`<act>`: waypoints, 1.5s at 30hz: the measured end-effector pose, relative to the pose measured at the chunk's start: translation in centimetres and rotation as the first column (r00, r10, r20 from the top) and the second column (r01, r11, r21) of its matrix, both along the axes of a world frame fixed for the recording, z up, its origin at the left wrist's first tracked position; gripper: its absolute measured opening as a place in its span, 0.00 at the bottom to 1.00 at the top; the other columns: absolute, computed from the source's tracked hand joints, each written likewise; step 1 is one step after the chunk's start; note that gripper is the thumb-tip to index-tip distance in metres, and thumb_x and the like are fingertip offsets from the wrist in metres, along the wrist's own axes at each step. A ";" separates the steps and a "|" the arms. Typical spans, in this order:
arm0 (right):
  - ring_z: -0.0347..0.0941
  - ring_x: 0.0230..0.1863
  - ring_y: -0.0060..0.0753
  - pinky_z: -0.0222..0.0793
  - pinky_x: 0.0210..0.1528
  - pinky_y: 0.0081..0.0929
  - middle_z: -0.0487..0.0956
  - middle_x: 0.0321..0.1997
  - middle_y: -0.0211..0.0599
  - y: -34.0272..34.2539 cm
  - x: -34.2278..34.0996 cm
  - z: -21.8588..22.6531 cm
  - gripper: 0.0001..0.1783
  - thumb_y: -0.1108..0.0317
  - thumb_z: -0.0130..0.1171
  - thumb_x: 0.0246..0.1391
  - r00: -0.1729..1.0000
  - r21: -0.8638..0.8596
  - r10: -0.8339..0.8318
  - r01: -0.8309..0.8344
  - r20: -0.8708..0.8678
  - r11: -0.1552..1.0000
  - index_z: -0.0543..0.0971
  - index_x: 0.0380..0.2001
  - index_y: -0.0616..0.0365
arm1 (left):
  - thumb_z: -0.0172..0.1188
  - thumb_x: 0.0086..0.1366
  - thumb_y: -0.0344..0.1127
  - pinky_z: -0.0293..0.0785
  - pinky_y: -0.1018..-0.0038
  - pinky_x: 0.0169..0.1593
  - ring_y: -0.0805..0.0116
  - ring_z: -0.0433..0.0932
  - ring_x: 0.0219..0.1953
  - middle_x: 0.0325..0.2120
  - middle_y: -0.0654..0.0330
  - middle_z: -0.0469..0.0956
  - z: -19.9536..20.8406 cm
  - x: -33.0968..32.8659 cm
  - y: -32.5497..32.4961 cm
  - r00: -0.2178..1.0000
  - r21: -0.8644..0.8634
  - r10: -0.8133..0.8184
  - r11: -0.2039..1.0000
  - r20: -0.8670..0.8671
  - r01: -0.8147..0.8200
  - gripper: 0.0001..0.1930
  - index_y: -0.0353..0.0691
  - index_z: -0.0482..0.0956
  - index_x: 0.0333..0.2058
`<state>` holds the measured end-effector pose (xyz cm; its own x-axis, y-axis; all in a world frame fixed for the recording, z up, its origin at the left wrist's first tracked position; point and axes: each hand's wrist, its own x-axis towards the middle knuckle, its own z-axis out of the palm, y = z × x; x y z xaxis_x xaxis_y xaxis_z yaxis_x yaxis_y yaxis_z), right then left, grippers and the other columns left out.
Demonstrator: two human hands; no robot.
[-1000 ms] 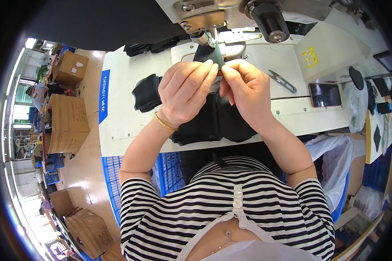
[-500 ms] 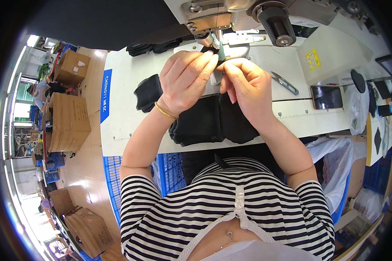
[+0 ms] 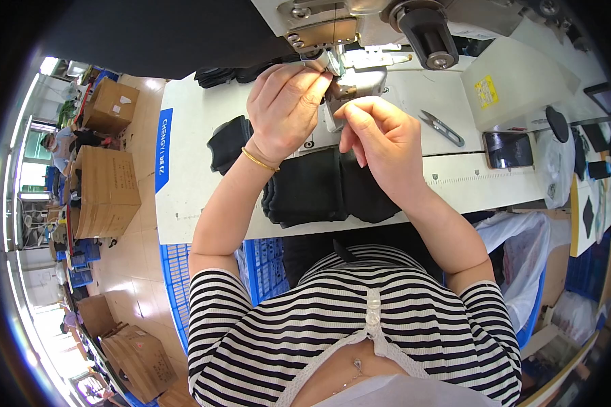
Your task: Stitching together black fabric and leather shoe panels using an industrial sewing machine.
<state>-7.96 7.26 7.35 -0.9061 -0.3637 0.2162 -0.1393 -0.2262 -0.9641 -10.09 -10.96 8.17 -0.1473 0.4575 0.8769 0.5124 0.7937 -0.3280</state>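
Left hand [image 3: 288, 108] bunches up by the sewing machine [image 3: 329, 32]; right hand [image 3: 381, 134] curls nearby. I can't tell if they're pinching anything.

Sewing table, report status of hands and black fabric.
Left hand at sewing machine, grip hidden. Right hand apart, half curled, nothing visible inside. Black fabric piles at near table edge. Snips off right.

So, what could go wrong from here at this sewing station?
The left hand is close to the sewing machine head, so it might get nipped. Thread snips lie beyond the right hand; a careless sweep could cut it. Black fabric stacks near the front edge of the white table may slip off.
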 end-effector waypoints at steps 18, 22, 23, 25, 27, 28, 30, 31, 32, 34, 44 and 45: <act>0.69 0.19 0.14 0.60 0.22 0.17 0.78 0.19 0.30 1.0 0.3 -1.3 0.09 0.69 0.55 0.61 1.000 0.064 0.002 -0.002 0.006 0.998 0.79 0.30 0.62 | 0.65 0.42 0.23 0.77 0.69 0.40 0.65 0.78 0.36 0.30 0.62 0.79 0.0 -0.2 0.1 1.000 0.023 0.019 1.000 0.004 -0.019 0.12 0.36 0.83 0.30; 0.74 0.28 0.34 0.68 0.32 0.27 0.76 0.28 0.35 3.1 0.0 -1.8 0.09 0.69 0.63 0.52 0.907 0.422 -0.119 0.301 -0.405 0.855 0.79 0.33 0.62 | 0.65 0.41 0.23 0.77 0.69 0.39 0.66 0.78 0.35 0.30 0.62 0.79 0.2 -0.4 0.0 1.000 0.021 0.006 1.000 -0.016 -0.005 0.12 0.36 0.83 0.30; 0.73 0.35 0.37 0.67 0.38 0.31 0.75 0.33 0.37 3.5 -0.2 -2.6 0.13 0.67 0.65 0.49 0.805 0.447 -0.119 0.439 -0.582 0.780 0.79 0.36 0.63 | 0.66 0.41 0.24 0.77 0.69 0.39 0.66 0.78 0.35 0.30 0.62 0.79 0.2 -0.5 0.1 1.000 0.016 0.001 1.000 -0.024 0.000 0.12 0.36 0.82 0.30; 0.67 0.51 0.44 0.62 0.52 0.39 0.72 0.46 0.42 4.2 0.1 -3.6 0.26 0.62 0.70 0.44 0.748 0.534 -0.060 0.526 -0.661 0.662 0.76 0.45 0.65 | 0.66 0.41 0.24 0.77 0.69 0.39 0.66 0.78 0.35 0.30 0.62 0.79 0.2 -0.4 0.1 1.000 0.018 -0.005 1.000 -0.020 0.005 0.12 0.36 0.82 0.30; 0.68 0.50 0.44 0.63 0.51 0.39 0.72 0.45 0.42 4.7 0.5 -3.8 0.28 0.61 0.70 0.44 0.748 0.554 -0.051 0.534 -0.662 0.638 0.76 0.46 0.66 | 0.66 0.41 0.24 0.77 0.69 0.39 0.66 0.78 0.35 0.30 0.63 0.79 0.2 -0.5 -0.1 1.000 0.021 -0.007 1.000 -0.015 0.007 0.12 0.36 0.82 0.30; 0.68 0.50 0.44 0.63 0.50 0.38 0.72 0.45 0.43 4.9 0.6 -3.9 0.29 0.60 0.70 0.44 0.748 0.574 -0.042 0.542 -0.662 0.614 0.75 0.47 0.67 | 0.66 0.41 0.24 0.77 0.70 0.39 0.66 0.78 0.34 0.30 0.63 0.79 0.1 -0.5 -0.1 1.000 0.014 -0.004 1.000 -0.021 0.005 0.12 0.36 0.82 0.30; 0.68 0.50 0.44 0.63 0.50 0.39 0.72 0.45 0.43 5.0 0.8 -4.2 0.31 0.59 0.71 0.44 0.764 0.597 -0.027 0.526 -0.645 0.606 0.75 0.48 0.67 | 0.66 0.41 0.24 0.77 0.70 0.39 0.66 0.78 0.34 0.30 0.63 0.79 0.2 -0.4 -0.1 1.000 0.009 -0.001 1.000 -0.026 0.001 0.12 0.36 0.82 0.30; 0.68 0.50 0.44 0.63 0.50 0.39 0.72 0.45 0.43 5.0 0.8 -4.3 0.32 0.59 0.71 0.44 0.778 0.618 -0.015 0.511 -0.628 0.597 0.74 0.48 0.68 | 0.65 0.41 0.24 0.77 0.70 0.39 0.66 0.78 0.34 0.30 0.63 0.79 0.2 -0.4 -0.1 1.000 0.009 -0.004 1.000 -0.025 0.004 0.12 0.36 0.83 0.30; 0.68 0.50 0.44 0.63 0.50 0.39 0.72 0.45 0.43 5.0 0.8 -4.4 0.32 0.59 0.71 0.44 0.777 0.618 -0.015 0.512 -0.629 0.597 0.74 0.48 0.68 | 0.65 0.41 0.23 0.77 0.70 0.38 0.66 0.78 0.34 0.30 0.63 0.79 0.2 -0.4 -0.1 1.000 0.009 -0.008 1.000 -0.023 0.008 0.12 0.36 0.83 0.30; 0.68 0.49 0.44 0.63 0.49 0.38 0.72 0.45 0.42 4.9 0.7 -4.5 0.32 0.58 0.71 0.43 0.780 0.625 -0.010 0.510 -0.626 0.590 0.74 0.48 0.68 | 0.65 0.41 0.23 0.77 0.70 0.38 0.66 0.78 0.34 0.30 0.63 0.79 0.1 -0.5 -0.2 1.000 0.012 -0.014 1.000 -0.025 0.014 0.13 0.36 0.83 0.30; 0.69 0.48 0.43 0.64 0.48 0.38 0.71 0.44 0.42 4.9 0.8 -4.4 0.29 0.57 0.72 0.42 0.759 0.615 -0.020 0.542 -0.651 0.573 0.77 0.44 0.65 | 0.63 0.42 0.21 0.77 0.69 0.39 0.66 0.78 0.36 0.31 0.62 0.79 0.0 -0.4 -0.2 0.999 0.010 -0.026 1.000 -0.024 0.026 0.12 0.36 0.83 0.30; 0.69 0.47 0.43 0.64 0.48 0.38 0.71 0.43 0.42 4.9 0.8 -4.4 0.29 0.57 0.73 0.42 0.746 0.604 -0.024 0.558 -0.666 0.570 0.77 0.43 0.65 | 0.63 0.42 0.21 0.77 0.69 0.39 0.66 0.78 0.36 0.31 0.62 0.79 -0.2 -0.5 -0.3 0.999 0.010 -0.026 1.000 -0.026 0.027 0.12 0.36 0.83 0.30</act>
